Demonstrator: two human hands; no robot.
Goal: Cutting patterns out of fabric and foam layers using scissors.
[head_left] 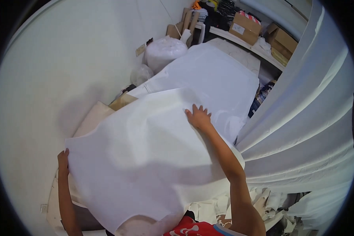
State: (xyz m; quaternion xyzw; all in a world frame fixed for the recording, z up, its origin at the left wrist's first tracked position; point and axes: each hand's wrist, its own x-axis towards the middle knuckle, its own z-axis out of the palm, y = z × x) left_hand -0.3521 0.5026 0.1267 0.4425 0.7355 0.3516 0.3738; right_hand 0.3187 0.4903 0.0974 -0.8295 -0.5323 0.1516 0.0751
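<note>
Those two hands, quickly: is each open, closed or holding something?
Left hand: closed, holding the white sheet by its edge.
Right hand: open, spread out on the same sheet.

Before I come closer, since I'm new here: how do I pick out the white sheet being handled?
From the white curtain on the right, look left. The white sheet is the nearest large, curved-edged piece. Unlike the bluish sheet beyond it, it has the left hand at its edge and the right hand spread on top.

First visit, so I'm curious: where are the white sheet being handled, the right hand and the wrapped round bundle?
White sheet [145,143], head view: middle of its upper face.
Right hand [200,118], head view: its back.
Round bundle [165,54], head view: side of its wrapping.
</note>
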